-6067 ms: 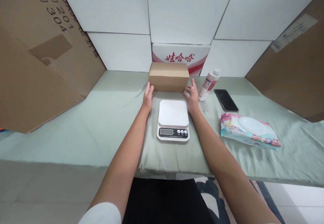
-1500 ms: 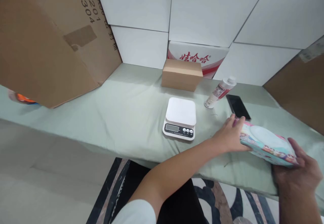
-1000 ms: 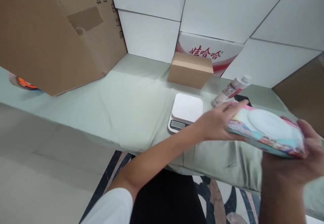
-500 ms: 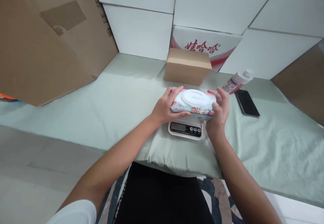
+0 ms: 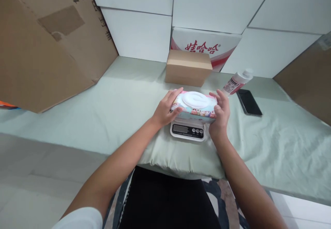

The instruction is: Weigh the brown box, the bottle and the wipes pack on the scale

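A pack of wet wipes point(image 5: 199, 112) with a white oval lid is held between my two hands, over the rear part of a small white digital scale point(image 5: 188, 136). My left hand point(image 5: 167, 109) is closed on the pack's left end, thumb along the front side. Gripping the right end is my right hand point(image 5: 220, 113), its fingers curled over the top edge and the thumb at the front. The scale's display and several buttons show in front of the pack; its weighing plate is mostly hidden, so I cannot tell whether the pack touches it.
Behind the pack sits a brown cardboard box point(image 5: 188, 71), before a white carton with red lettering point(image 5: 204, 42). To the right are a bottle with a white cap point(image 5: 237, 82) and a black phone point(image 5: 249, 102). A big cardboard box point(image 5: 57, 56) stands at left on the green cloth point(image 5: 129, 98).
Both hands still hold the wipes pack, which has tilted slightly so more of its front side shows. The whole view has shifted a little.
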A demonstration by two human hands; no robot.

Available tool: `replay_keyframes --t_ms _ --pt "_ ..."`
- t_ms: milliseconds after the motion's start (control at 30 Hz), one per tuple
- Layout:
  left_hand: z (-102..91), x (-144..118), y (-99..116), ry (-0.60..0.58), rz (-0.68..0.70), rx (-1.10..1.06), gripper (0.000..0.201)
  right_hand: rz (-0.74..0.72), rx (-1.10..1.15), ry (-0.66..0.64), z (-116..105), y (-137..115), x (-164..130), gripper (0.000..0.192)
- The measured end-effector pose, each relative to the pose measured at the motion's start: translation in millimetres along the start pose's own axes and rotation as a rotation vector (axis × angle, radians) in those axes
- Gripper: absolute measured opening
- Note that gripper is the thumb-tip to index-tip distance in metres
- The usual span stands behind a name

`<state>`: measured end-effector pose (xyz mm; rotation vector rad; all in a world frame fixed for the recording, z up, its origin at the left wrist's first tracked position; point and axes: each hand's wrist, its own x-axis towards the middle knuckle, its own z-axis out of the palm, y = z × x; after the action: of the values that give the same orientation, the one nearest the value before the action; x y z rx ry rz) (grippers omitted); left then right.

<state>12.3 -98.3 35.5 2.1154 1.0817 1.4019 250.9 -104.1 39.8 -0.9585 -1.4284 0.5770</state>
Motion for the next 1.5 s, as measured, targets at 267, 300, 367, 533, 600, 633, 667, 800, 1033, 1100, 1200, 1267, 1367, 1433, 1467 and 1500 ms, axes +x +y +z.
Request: replay_keyframes --t_ms 267,300,367,533,600,633,667,800,1033,1100,1200,1267,1367,1433,1467,1500 --pt "-19.5 -1 -10 0.065 0.004 -0.18 0.105 -0.254 -0.244 0.208 -32 -6 10 0.062" --pt "-18.3 -1 -11 0.044 0.0 -0.189 0.106 -0.245 -0.246 0.187 -33 -4 11 0.061" --pt "-14.6 -1 -13 0.009 -0.018 -0.195 0.11 -0.23 -0.233 0.124 -31 1 10 0.061" --pt "-8.5 -1 -15 -0.008 -0.025 -0.217 0.108 -0.202 -0.165 -0.098 -24 7 7 0.059" --pt "-9.2 0 -14 -0.008 -0.008 -0.215 0.105 -0.21 -0.176 -0.147 -24 7 7 0.059" --pt "-9.9 0 -13 -0.012 0.0 -0.204 0.103 -0.211 -0.186 -0.156 -24 7 8 0.059" --pt "-10.7 0 -12 -0.015 0.006 -0.188 0.101 -0.208 -0.194 -0.16 -24 7 8 0.059" --pt "-13.1 1 -7 -0.005 0.01 -0.133 0.098 -0.189 -0.189 -0.158 -26 8 11 0.059" --pt "-14.0 1 -10 -0.001 -0.055 -0.134 0.112 -0.165 -0.117 -0.158 -26 13 11 0.06" --pt "-14.4 1 -12 -0.029 -0.087 -0.144 0.119 -0.153 -0.097 -0.158 -28 14 11 0.063" --pt "-14.4 1 -14 -0.051 -0.073 -0.143 0.123 -0.143 -0.181 -0.163 -32 16 11 0.068" --pt "-13.9 2 -15 -0.055 -0.043 -0.13 0.122 -0.129 -0.27 -0.16 -35 16 11 0.072" --pt "-12.6 3 -15 -0.064 -0.016 -0.084 0.123 -0.103 -0.33 -0.177 -38 15 11 0.08" --pt "-11.3 3 -16 -0.056 -0.001 -0.062 0.124 -0.089 -0.31 -0.22 -38 15 12 0.084" --pt "-10.6 3 -16 -0.047 0.011 -0.063 0.123 -0.081 -0.288 -0.244 -38 15 12 0.085" --pt "-9.9 3 -16 -0.037 0.026 -0.067 0.122 -0.076 -0.262 -0.266 -38 16 13 0.087"
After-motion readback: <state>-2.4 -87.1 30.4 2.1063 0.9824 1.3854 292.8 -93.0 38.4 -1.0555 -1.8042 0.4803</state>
